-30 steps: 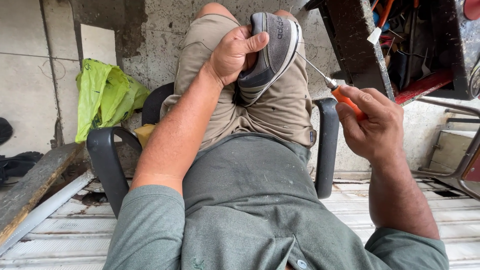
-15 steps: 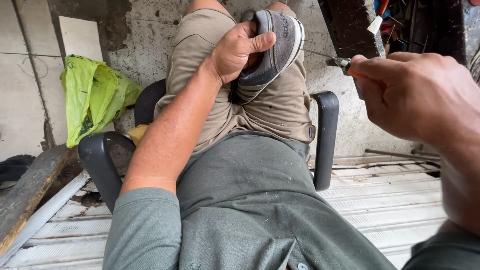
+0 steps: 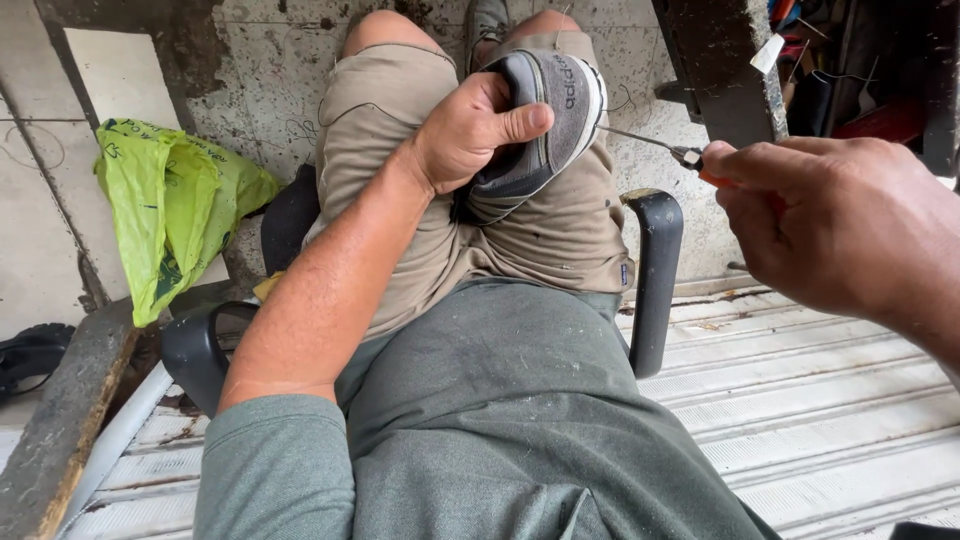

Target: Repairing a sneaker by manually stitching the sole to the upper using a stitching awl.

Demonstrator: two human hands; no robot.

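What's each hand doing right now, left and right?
Left hand: closed on grey shoe.
Right hand: closed on orange-handled awl.

Shoe (image 3: pixel 545 120) on lap; awl (image 3: pixel 660 145) right; bag (image 3: pixel 170 205) left.

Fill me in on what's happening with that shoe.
A person seated in a black armchair grips a grey shoe against their lap with the left hand. The right hand holds an orange-handled awl, its thin metal point touching the shoe's side by the sole. A bright green plastic bag lies to the left against the wall.
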